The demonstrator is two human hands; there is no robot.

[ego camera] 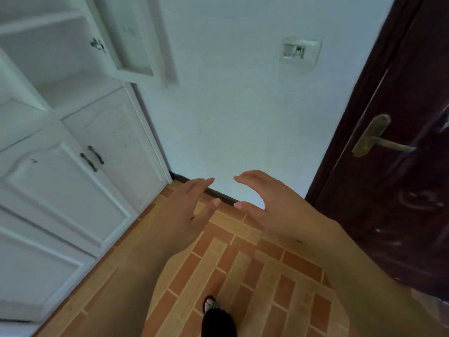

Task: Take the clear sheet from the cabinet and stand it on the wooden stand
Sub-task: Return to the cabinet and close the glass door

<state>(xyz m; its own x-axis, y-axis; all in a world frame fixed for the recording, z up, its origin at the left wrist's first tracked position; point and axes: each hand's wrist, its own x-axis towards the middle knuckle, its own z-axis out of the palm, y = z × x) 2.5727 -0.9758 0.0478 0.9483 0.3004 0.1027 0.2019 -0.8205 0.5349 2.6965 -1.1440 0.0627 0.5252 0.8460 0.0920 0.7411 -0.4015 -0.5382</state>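
A white cabinet [73, 147] fills the left side, with open upper shelves and an upper door [132, 37] swung open toward the wall. No clear sheet or wooden stand shows anywhere. My left hand [187, 210] and my right hand [269, 203] float side by side over the floor near the wall, palms facing each other, fingers apart, nothing in either. Both hands are to the right of the cabinet and apart from it.
Closed lower cabinet doors carry dark handles [92, 158]. A dark brown door [398, 166] with a brass lever handle [379, 138] stands at the right. A wall socket [300, 52] sits on the white wall. The floor [243, 271] is brick-patterned tile; my foot [213, 310] is below.
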